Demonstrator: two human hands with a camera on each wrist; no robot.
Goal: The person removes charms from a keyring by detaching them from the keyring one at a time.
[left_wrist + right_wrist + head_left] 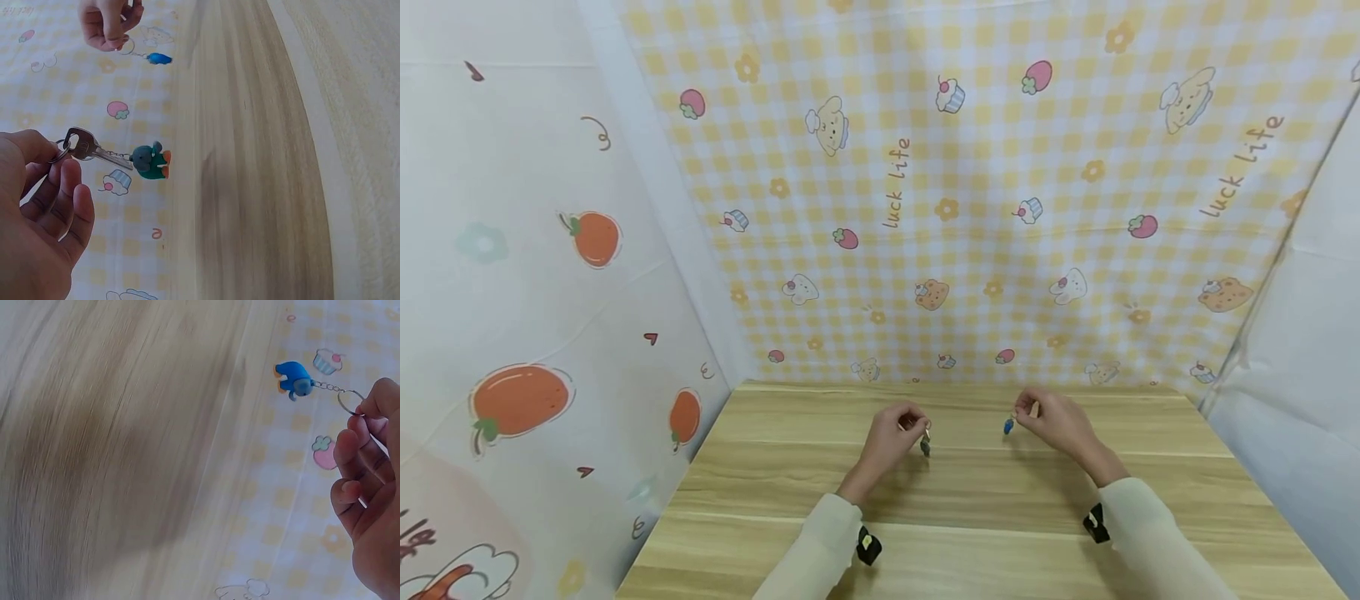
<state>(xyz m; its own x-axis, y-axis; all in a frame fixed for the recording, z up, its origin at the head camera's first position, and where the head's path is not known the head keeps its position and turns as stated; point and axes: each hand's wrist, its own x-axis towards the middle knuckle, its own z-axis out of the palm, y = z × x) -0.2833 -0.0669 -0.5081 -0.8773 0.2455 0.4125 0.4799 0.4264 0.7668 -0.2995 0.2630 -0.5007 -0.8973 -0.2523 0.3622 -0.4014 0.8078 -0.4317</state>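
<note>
My left hand (892, 433) pinches the ring of a keychain between thumb and forefinger. From that ring hang a silver key (87, 148) and a green elephant charm (150, 161) with a grey head and orange feet, on a short chain. My right hand (1054, 421) pinches the metal ring (350, 402) of a second keychain. A blue elephant charm (294, 380) with a grey head dangles from it by a small chain; no key shows on this ring. Both charms hang above the table, some way apart.
Beneath both hands lies a light wood-grain table (970, 492). A yellow-checked cloth (955, 250) with cartoon prints hangs at its back edge. White printed cloth (550, 308) covers the left side, and a plain white sheet (1322, 317) the right. Black straps (868, 546) sit at the wrists.
</note>
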